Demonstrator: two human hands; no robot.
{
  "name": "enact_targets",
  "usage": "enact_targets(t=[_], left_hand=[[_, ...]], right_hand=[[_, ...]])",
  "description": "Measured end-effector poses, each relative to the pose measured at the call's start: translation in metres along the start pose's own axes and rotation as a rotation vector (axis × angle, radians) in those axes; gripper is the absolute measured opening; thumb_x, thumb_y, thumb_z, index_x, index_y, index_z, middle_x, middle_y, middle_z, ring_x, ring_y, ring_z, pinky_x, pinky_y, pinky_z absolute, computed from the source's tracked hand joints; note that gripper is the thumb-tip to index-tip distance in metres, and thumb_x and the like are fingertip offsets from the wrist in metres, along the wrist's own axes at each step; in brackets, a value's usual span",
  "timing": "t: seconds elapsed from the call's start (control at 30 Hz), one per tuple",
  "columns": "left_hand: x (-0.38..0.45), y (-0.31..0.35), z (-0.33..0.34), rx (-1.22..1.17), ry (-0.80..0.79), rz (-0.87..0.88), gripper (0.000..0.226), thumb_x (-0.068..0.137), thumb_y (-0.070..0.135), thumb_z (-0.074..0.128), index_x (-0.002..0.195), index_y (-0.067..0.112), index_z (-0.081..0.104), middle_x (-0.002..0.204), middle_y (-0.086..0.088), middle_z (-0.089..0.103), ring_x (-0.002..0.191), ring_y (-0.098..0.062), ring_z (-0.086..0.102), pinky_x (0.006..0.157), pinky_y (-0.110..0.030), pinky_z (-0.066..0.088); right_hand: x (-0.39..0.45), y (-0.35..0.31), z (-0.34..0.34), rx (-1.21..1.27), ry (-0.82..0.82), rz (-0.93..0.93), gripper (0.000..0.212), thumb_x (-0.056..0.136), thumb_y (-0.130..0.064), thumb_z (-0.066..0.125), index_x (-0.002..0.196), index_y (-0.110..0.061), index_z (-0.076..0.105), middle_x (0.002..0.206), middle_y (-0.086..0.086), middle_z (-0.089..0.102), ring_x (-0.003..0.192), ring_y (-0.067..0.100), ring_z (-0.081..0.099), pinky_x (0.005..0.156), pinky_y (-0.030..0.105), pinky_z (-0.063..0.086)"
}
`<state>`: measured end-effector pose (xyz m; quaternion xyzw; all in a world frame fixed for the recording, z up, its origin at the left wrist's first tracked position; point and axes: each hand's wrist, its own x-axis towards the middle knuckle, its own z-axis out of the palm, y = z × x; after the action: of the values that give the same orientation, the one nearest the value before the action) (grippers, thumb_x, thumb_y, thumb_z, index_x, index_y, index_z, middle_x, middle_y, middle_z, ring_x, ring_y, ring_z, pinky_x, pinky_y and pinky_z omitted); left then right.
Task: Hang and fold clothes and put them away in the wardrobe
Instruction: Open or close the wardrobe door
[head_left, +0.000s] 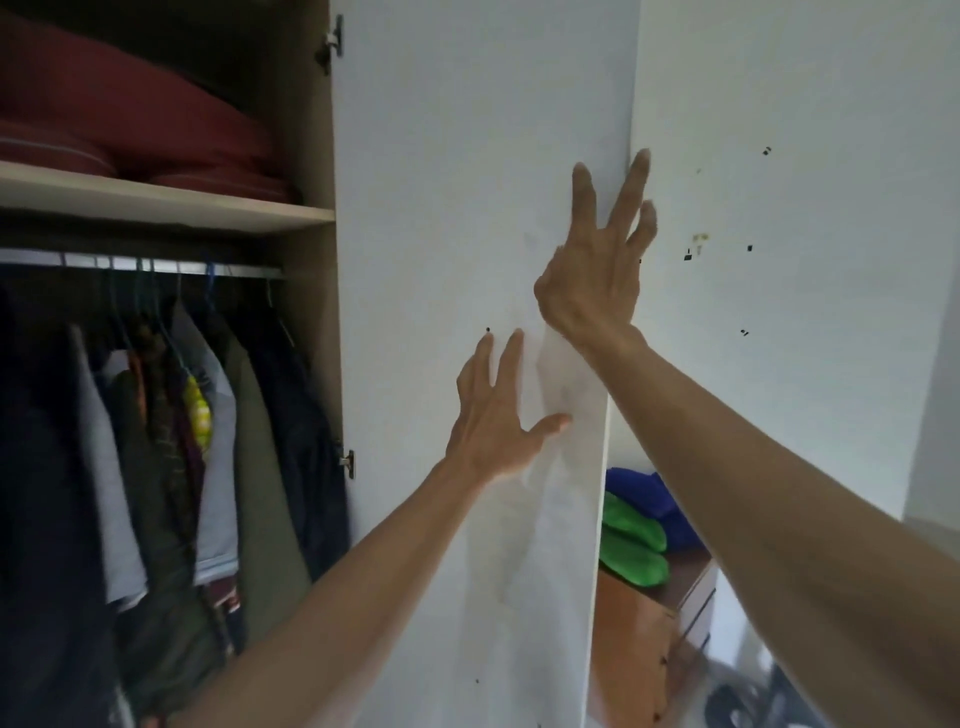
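Pressing both spread, empty hands on the white wardrobe door (457, 208), left hand (498, 415) flat on its face and right hand (597, 265) at its far edge, we should swing it evenly, minding the hanging clothes (171, 441) inside at left.

bare forearms, no sleeves, unadorned hands

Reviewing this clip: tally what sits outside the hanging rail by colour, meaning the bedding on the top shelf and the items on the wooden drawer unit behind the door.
Red cushions on the wardrobe shelf: 3
Green slippers on the drawer unit: 2
Blue cloth behind them: 1
Total: 6
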<state>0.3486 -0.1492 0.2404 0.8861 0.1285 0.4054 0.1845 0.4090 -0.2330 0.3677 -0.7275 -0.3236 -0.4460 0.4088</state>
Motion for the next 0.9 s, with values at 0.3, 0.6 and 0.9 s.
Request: enact_targets(t=[0.3,0.6,0.9], left_hand=[[-0.016,0.006,-0.027,-0.056,0.006,-0.05,0.12,0.069,0.081,0.064,0.158,0.035,-0.002,0.165,0.014,-0.007,0.153,-0.015,-0.005,0.121,-0.046,0.014],[-0.078,-0.025,-0.122,-0.349,0.066,0.008,0.116,0.058,0.085,0.069,0.152,0.04,0.02,0.156,0.021,0.021,0.143,-0.013,0.031,0.107,-0.055,0.045],[-0.149,-0.063,-0.247,-0.206,0.189,-0.014,0.051,0.092,0.027,0.07,0.136,0.01,0.051,0.118,0.007,0.069,0.108,-0.015,0.068,0.089,-0.033,0.057]], right_hand=[[-0.014,-0.027,-0.03,0.227,0.034,0.085,0.07,0.087,-0.003,0.052,0.151,-0.025,0.034,0.163,0.001,0.017,0.122,0.029,0.046,0.071,0.033,0.036],[-0.038,-0.121,-0.048,0.768,0.37,-0.127,0.042,0.097,-0.024,0.049,0.137,-0.013,0.054,0.124,0.001,0.062,0.084,-0.008,0.054,0.071,0.003,0.044],[-0.067,-0.228,0.01,1.051,0.003,-0.327,0.041,0.102,-0.017,0.035,0.138,-0.019,0.056,0.135,-0.004,0.058,0.122,0.01,0.053,0.104,0.026,0.043]])
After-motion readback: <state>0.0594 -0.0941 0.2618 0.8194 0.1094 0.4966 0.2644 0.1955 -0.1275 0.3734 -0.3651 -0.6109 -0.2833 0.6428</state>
